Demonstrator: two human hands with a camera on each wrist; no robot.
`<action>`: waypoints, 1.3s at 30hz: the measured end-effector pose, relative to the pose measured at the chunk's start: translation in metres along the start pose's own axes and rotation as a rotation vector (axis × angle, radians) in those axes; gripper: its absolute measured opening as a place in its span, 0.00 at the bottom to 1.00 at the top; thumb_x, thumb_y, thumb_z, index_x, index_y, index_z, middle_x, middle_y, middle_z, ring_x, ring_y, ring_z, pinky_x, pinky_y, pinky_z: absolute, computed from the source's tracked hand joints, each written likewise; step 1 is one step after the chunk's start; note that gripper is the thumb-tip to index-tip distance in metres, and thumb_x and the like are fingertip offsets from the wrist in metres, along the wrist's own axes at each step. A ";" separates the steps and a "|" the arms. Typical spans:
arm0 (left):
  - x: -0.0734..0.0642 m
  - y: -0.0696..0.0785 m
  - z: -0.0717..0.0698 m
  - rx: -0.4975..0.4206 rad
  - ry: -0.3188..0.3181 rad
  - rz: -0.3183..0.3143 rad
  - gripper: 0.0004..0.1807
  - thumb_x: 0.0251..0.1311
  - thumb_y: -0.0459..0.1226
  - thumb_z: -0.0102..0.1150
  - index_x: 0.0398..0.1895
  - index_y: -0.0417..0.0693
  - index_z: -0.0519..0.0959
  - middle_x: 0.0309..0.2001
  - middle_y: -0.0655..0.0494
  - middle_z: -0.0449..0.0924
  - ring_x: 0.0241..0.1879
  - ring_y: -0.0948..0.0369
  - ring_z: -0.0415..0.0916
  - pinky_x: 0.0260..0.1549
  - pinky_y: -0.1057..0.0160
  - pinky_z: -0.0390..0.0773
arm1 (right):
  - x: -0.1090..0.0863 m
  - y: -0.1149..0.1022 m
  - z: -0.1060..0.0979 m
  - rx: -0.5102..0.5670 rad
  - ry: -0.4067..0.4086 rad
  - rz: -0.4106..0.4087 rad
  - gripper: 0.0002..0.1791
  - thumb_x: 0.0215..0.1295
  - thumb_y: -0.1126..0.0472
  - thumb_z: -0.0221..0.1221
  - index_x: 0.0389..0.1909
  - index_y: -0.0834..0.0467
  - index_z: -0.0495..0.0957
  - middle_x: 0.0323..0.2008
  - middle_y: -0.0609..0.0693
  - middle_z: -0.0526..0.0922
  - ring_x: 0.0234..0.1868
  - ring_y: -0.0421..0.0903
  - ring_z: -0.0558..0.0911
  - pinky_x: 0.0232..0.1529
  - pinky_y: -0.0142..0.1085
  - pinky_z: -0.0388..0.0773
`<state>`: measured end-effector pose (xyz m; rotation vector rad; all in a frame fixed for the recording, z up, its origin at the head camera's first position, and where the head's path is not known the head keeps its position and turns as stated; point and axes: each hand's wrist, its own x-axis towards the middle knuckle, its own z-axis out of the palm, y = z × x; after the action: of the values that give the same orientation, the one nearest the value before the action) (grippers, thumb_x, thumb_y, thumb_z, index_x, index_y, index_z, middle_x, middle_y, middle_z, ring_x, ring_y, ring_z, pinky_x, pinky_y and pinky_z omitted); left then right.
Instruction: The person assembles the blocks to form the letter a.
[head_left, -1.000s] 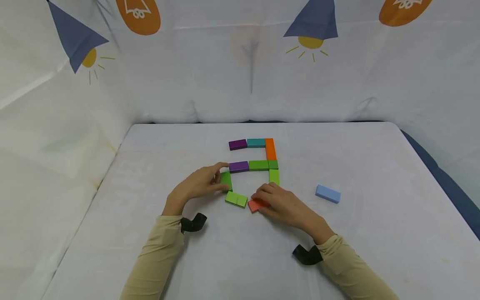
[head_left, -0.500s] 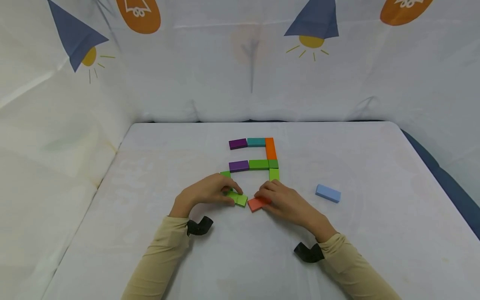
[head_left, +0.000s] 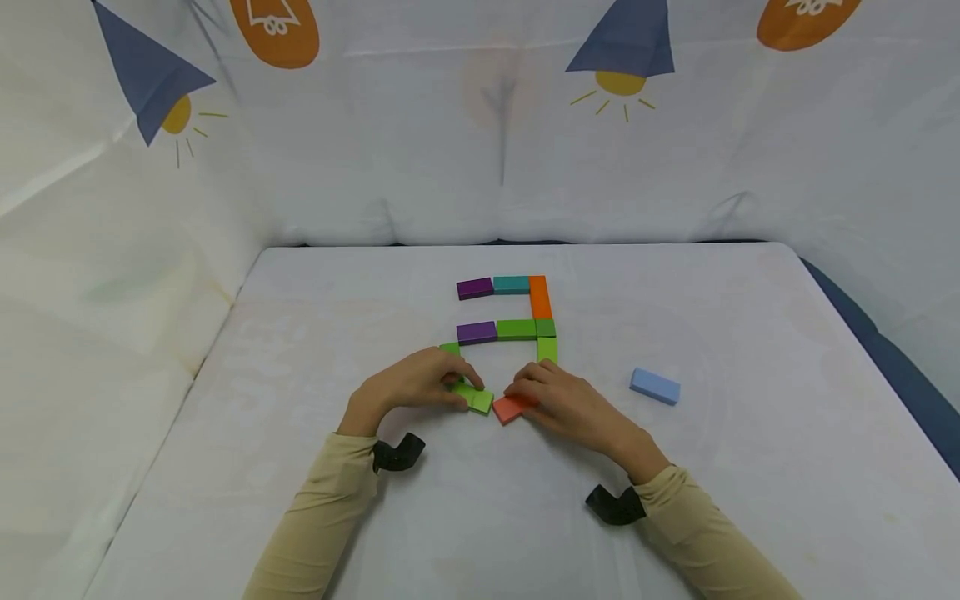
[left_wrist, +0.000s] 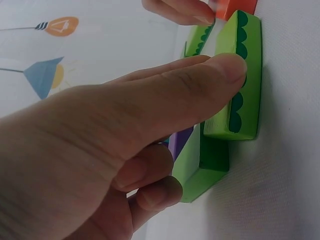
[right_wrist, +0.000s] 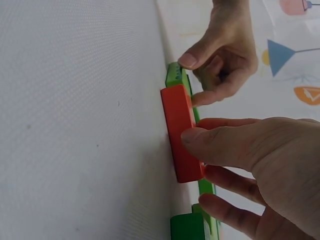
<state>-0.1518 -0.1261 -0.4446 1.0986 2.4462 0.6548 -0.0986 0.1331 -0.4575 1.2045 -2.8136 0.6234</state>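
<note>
In the head view, my left hand (head_left: 416, 385) pinches a light green block (head_left: 480, 400) between thumb and fingers; the left wrist view shows its dark green scalloped edge (left_wrist: 237, 112) beside the thumb. My right hand (head_left: 570, 408) grips a red-orange block (right_wrist: 177, 135), thumb on its near side. Both blocks lie on the white table, their near ends almost meeting in the head view. A darker green block (left_wrist: 202, 165) sits behind the left hand, partly covered by it. Past the right fingers stands a light green block (head_left: 547, 348), its near end hidden.
Beyond the hands, a purple block (head_left: 476, 332), a green block (head_left: 516, 330), an orange block (head_left: 540, 297), a teal block (head_left: 512, 285) and a dark purple block (head_left: 475, 288) form a bent line. A light blue block (head_left: 655, 386) lies apart at right. White cloth (head_left: 420, 158) hangs behind the table.
My left hand has moved nearer and right, from the darker green block to the light green one, which it now pinches. My right hand stays on the red-orange block, almost still.
</note>
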 end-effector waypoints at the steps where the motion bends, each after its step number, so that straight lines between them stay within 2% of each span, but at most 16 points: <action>1: 0.000 0.000 0.000 0.000 0.001 0.001 0.14 0.52 0.39 0.68 0.44 0.57 0.83 0.35 0.63 0.79 0.34 0.62 0.69 0.34 0.69 0.69 | 0.000 0.000 0.000 0.000 0.001 -0.002 0.13 0.61 0.60 0.62 0.48 0.50 0.79 0.45 0.43 0.77 0.49 0.40 0.73 0.48 0.35 0.78; 10: 0.000 0.000 0.001 0.002 0.009 0.019 0.14 0.52 0.39 0.69 0.43 0.56 0.83 0.31 0.61 0.76 0.30 0.65 0.65 0.31 0.70 0.65 | 0.000 -0.001 0.002 -0.001 0.011 -0.020 0.14 0.61 0.61 0.62 0.48 0.50 0.79 0.46 0.44 0.78 0.50 0.41 0.73 0.48 0.36 0.77; 19: 0.000 0.000 0.002 0.004 0.026 0.013 0.13 0.52 0.40 0.68 0.43 0.56 0.83 0.29 0.60 0.75 0.29 0.65 0.64 0.30 0.70 0.63 | 0.000 0.000 0.002 -0.013 0.014 -0.009 0.14 0.61 0.60 0.62 0.48 0.50 0.79 0.45 0.44 0.78 0.49 0.41 0.73 0.48 0.36 0.78; 26: 0.001 0.001 0.003 0.009 0.027 0.014 0.13 0.53 0.40 0.68 0.43 0.57 0.82 0.26 0.56 0.72 0.27 0.66 0.63 0.30 0.69 0.61 | 0.000 0.003 0.002 -0.024 0.025 0.015 0.14 0.61 0.60 0.62 0.48 0.50 0.79 0.44 0.44 0.77 0.49 0.41 0.73 0.48 0.35 0.77; 32: 0.001 0.002 0.002 0.010 0.023 0.008 0.13 0.54 0.41 0.67 0.43 0.57 0.82 0.29 0.62 0.73 0.29 0.66 0.64 0.32 0.68 0.63 | 0.000 0.004 0.001 -0.026 0.021 0.029 0.14 0.61 0.60 0.63 0.48 0.50 0.79 0.44 0.43 0.77 0.49 0.41 0.73 0.48 0.35 0.78; 39: 0.001 0.002 0.001 0.010 0.018 0.005 0.13 0.54 0.41 0.67 0.44 0.58 0.82 0.31 0.64 0.75 0.29 0.66 0.65 0.32 0.68 0.64 | 0.001 0.005 0.001 -0.029 0.021 0.050 0.14 0.60 0.60 0.63 0.48 0.50 0.80 0.45 0.44 0.77 0.49 0.41 0.73 0.48 0.35 0.78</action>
<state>-0.1509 -0.1235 -0.4450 1.1074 2.4655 0.6571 -0.1026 0.1357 -0.4600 1.1197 -2.8335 0.5916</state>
